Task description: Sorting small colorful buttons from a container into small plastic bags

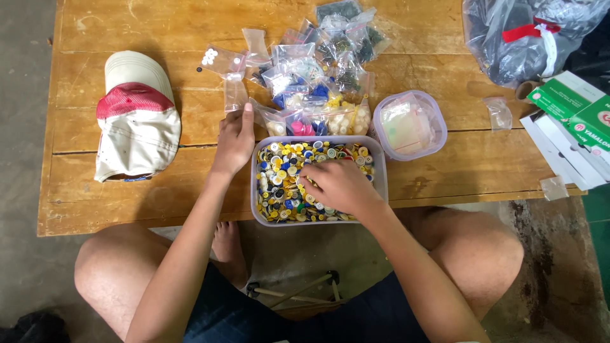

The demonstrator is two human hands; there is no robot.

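We see a clear rectangular plastic tub [379, 166] at the near edge of the wooden table [127, 127], right in front of the seated person, filled nearly to the rim with loose buttons [279, 184]: mostly yellow, white and blue ones, round, small and mixed together. The right hand [337, 185] rests inside the tub on the buttons, fingers curled down into the heap; we cannot tell whether the fingertips pinch one, since the back of the hand hides them. The left hand [234, 141] lies just left of the tub at its far corner, thumb and fingers pinching a small clear zip bag [234, 95] that stands up from the table. Just behind the tub lies a pile of small clear bags [324, 76], each holding sorted buttons in white, blue, pink or dark colours. To the right of that pile sits a round-cornered clear container [410, 125] with empty bags in it. A red and cream cap [136, 117] lies well to the left.
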